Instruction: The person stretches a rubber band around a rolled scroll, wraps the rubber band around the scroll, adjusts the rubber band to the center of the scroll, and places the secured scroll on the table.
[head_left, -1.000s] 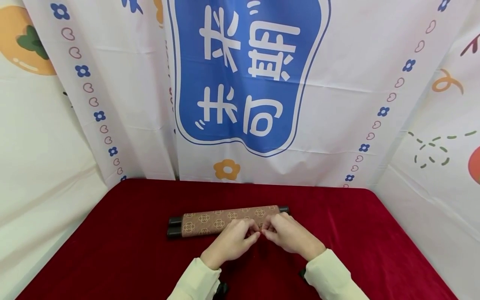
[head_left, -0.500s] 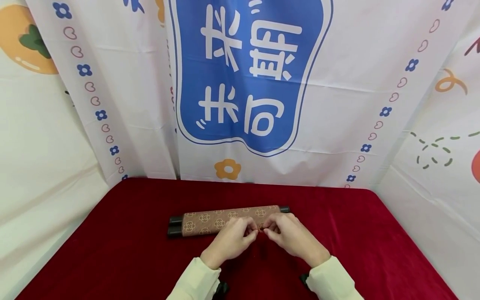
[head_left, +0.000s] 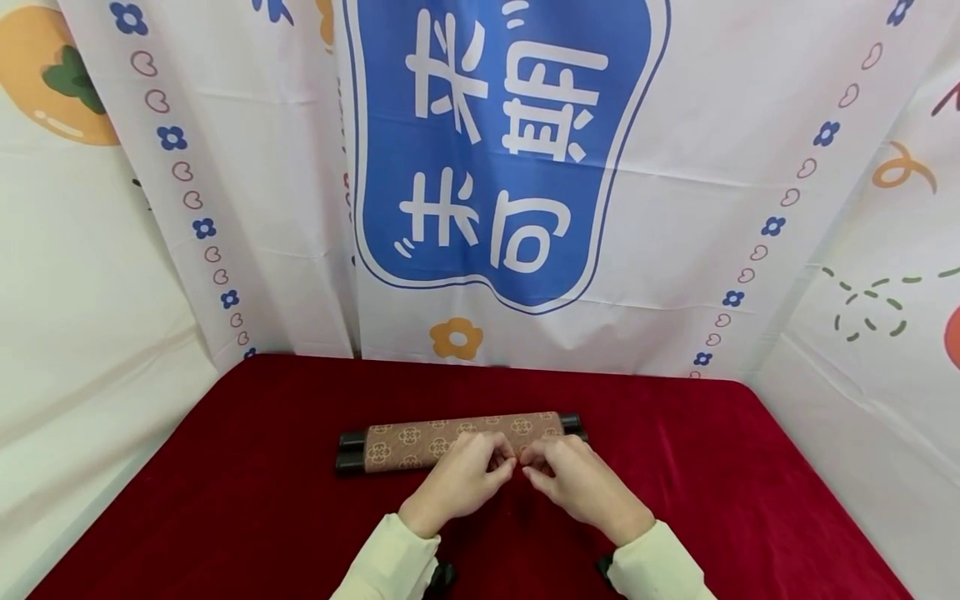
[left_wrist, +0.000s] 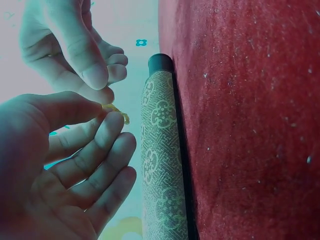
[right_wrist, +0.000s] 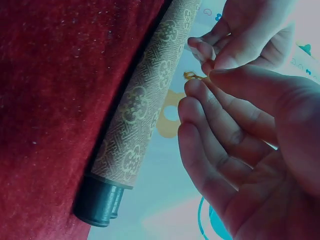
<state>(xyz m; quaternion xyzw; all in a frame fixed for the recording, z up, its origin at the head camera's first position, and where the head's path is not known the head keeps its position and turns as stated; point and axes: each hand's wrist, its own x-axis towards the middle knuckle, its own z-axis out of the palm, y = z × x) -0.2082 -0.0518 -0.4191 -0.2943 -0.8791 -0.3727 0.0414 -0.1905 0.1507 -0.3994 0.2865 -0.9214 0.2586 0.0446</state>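
A rolled scroll in brown cloth with a pale flower pattern lies on the red cloth, black knobs showing at its ends. In front of its right half, my left hand and right hand meet at the fingertips. A thin yellow-orange cord is between them. In the left wrist view my left thumb and forefinger pinch it. The right wrist view shows the same cord between my right thumb and forefinger. The remaining fingers of both hands are loosely bent. Where the cord runs behind the fingertips is hidden.
Dark red velvet cloth covers the table. White printed curtains stand at its back and sides, with a blue sign panel in the middle. Pale sleeves and dark wrist bands sit below the hands.
The right hand's fingertips have shifted slightly, first a little apart from the left and then closer again. The left hand and scroll stay nearly in place; the view has drifted slightly.
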